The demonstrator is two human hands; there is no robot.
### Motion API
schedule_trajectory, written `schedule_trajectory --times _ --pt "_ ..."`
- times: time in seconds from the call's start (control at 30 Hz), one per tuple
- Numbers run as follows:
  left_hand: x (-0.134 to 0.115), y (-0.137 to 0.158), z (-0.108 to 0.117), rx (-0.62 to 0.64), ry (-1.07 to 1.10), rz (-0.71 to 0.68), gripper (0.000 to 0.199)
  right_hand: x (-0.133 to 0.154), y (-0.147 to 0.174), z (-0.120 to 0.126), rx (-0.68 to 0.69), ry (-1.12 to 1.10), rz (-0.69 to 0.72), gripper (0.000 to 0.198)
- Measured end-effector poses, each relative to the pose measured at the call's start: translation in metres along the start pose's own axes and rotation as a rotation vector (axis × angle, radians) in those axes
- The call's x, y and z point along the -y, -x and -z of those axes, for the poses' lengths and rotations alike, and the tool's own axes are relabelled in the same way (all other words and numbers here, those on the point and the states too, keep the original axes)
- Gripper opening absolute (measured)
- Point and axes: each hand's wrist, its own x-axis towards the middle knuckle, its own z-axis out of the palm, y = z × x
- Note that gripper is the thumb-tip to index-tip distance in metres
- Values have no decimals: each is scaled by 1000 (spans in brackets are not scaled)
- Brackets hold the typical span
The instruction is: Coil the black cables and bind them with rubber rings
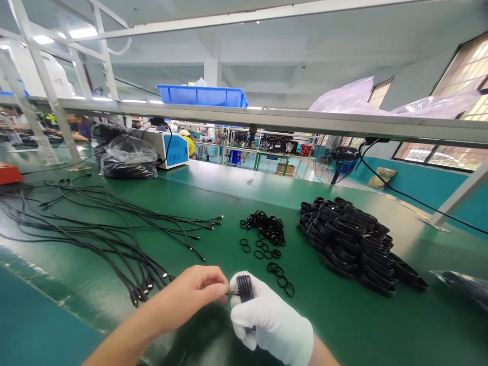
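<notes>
My right hand [263,317], in a white glove, is closed around a coiled black cable [244,287], its loops stacked side by side. Bare and just left of the coil, my left hand [202,290] has thumb and fingers pinched together. A thin dark strand runs between its fingertips and the coil; whether it is a cable end or a ring, I cannot tell. Beyond my hands, small black rings [267,227] lie in a heap, with several loose ones [282,282] nearer. Long black cables [125,229] with plugs at their ends spread across the left.
Coiled black cables [348,244] are piled on the green table [244,198] at right. Behind at left are a plastic bag [127,157] and a blue-and-white machine [175,149]. A shelf [282,118] with a blue bin [202,95] crosses overhead.
</notes>
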Motion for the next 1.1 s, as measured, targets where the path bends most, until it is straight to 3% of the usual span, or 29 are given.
schedule_trajectory --times 0.07,0.13,0.2,0.27,0.4,0.47,0.57,0.67,0.83,0.97,1.1 --pt "-3 8 -15 -109 -94 -2 23 1 -1 2 -20 -56 9 40" --pt "-8 17 -34 -204 -269 -34 25 3 0 3 -131 27 65 39" --pt "-11 22 -50 -231 -440 -73 25 8 4 4 -193 182 157 36" --pt "-10 22 -57 -194 -479 -61 24 12 10 6 -133 271 215 36" --pt "0 13 -41 34 -216 -3 30 11 19 10 155 113 146 53" --pt "1 11 -30 116 -34 -4 26 6 17 13 259 -40 179 57" --pt "-2 11 -25 -1 290 -19 10 -1 9 16 373 -203 270 56" --pt "-6 8 -35 -152 520 -79 5 -6 2 17 443 -243 286 52" --pt "-1 -6 -56 -162 738 -58 14 -15 -2 18 415 -277 278 50" --pt "4 -6 -55 -245 751 -36 17 -16 -3 22 371 -286 240 55" --pt "-2 6 -38 -422 343 -91 20 -12 -2 24 412 -323 153 71"
